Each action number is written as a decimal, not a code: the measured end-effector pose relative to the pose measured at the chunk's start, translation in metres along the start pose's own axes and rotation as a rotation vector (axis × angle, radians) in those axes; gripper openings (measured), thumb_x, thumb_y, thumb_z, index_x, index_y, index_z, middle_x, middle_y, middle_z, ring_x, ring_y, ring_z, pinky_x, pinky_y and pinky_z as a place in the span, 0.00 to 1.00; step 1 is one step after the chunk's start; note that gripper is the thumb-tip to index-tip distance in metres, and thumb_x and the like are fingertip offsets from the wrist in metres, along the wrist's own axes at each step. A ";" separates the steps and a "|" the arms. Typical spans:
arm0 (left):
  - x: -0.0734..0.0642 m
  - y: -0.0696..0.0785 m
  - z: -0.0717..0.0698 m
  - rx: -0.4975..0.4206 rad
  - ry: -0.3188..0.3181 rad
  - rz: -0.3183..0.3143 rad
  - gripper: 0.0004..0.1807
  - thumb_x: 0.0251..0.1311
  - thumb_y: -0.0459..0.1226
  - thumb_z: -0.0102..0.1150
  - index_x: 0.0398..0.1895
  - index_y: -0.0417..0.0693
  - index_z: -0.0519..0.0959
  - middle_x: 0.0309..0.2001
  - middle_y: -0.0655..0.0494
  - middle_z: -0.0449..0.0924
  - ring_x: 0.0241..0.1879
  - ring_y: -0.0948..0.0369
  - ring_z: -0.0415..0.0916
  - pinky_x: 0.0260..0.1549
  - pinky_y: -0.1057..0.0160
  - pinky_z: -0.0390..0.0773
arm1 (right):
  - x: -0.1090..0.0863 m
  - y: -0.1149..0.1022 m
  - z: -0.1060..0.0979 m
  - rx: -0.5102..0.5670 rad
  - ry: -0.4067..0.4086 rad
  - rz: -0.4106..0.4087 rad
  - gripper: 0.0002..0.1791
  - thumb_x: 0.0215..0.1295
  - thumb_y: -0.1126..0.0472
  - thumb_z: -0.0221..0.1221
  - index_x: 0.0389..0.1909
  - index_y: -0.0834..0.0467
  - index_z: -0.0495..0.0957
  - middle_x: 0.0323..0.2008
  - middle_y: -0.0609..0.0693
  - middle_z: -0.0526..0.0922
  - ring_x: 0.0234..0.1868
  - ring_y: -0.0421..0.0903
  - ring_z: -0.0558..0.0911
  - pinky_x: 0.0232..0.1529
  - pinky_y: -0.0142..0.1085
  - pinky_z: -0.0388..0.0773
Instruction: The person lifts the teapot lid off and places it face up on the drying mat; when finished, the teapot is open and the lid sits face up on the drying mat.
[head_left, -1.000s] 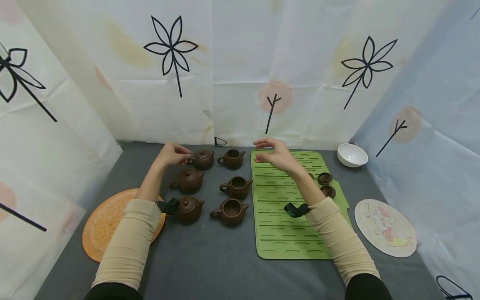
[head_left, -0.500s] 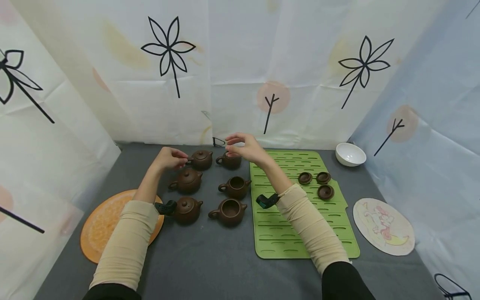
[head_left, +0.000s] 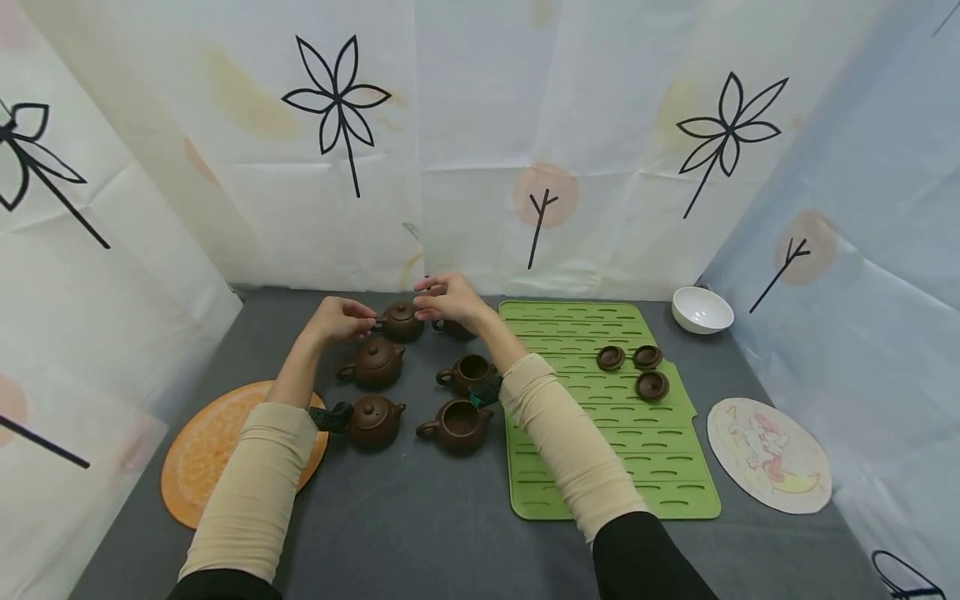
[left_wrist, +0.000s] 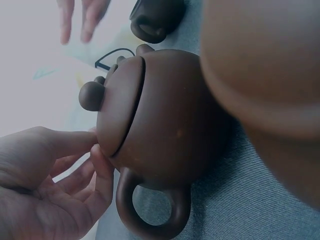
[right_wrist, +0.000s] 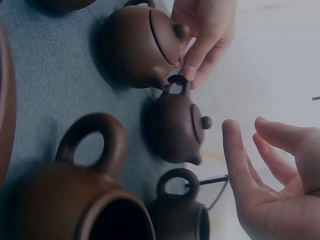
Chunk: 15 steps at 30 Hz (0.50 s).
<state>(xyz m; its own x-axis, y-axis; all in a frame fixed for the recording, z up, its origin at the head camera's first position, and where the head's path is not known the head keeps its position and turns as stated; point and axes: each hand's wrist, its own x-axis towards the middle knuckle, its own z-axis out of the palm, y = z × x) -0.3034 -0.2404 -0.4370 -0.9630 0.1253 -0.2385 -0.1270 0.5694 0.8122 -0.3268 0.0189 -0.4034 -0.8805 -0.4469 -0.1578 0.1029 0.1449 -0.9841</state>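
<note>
My left hand (head_left: pixel 337 319) pinches the handle of the far lidded brown teapot (head_left: pixel 401 323) between thumb and fingers, as the right wrist view shows. That teapot stands upright on the grey cloth. Above it, slightly to the right, my right hand (head_left: pixel 450 302) hovers with fingers loosely bent and apart from the lid knob (right_wrist: pixel 206 122). A middle lidded teapot (left_wrist: pixel 165 115) hides most of the far one in the left wrist view. Beside the far teapot, a lidless teapot (right_wrist: pixel 177 212) is partly covered by my right hand in the head view.
Another lidded teapot (head_left: pixel 375 422) and two more lidless teapots, one mid-row (head_left: pixel 467 373) and one in front (head_left: pixel 459 425), stand nearer. Three lids (head_left: pixel 651 386) lie on a green mat (head_left: pixel 555 475). Around are an orange round mat (head_left: pixel 202 450), white bowl (head_left: pixel 702 310) and oval picture mat (head_left: pixel 768 454).
My right hand has moved left from over the green mat to above the far lidded teapot, uncovering the lids on the mat. My left hand has stayed at that teapot's handle.
</note>
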 end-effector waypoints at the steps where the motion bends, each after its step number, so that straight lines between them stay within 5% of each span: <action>1: -0.001 0.000 0.000 0.001 0.002 0.000 0.20 0.80 0.37 0.60 0.65 0.32 0.81 0.53 0.39 0.87 0.40 0.63 0.84 0.39 0.69 0.86 | 0.003 0.001 0.003 0.007 0.003 0.012 0.21 0.80 0.71 0.59 0.70 0.68 0.76 0.69 0.71 0.77 0.62 0.70 0.86 0.73 0.61 0.77; 8: -0.006 0.000 0.001 0.016 0.009 -0.003 0.21 0.81 0.39 0.59 0.67 0.34 0.81 0.61 0.34 0.84 0.44 0.59 0.85 0.44 0.63 0.86 | 0.013 0.011 0.016 0.016 0.003 0.105 0.23 0.80 0.70 0.59 0.73 0.68 0.74 0.70 0.69 0.78 0.61 0.64 0.88 0.74 0.56 0.77; 15: -0.007 0.003 0.004 0.006 0.019 -0.006 0.20 0.81 0.38 0.59 0.67 0.34 0.81 0.61 0.33 0.84 0.47 0.56 0.85 0.52 0.56 0.88 | 0.019 0.018 0.029 0.022 0.016 0.106 0.23 0.81 0.70 0.57 0.73 0.70 0.73 0.69 0.70 0.79 0.61 0.66 0.87 0.72 0.55 0.81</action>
<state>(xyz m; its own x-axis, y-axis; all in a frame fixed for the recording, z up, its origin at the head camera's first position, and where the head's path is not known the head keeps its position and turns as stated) -0.2956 -0.2362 -0.4348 -0.9667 0.1062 -0.2326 -0.1313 0.5746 0.8078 -0.3277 -0.0124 -0.4268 -0.8717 -0.4155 -0.2598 0.2055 0.1713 -0.9636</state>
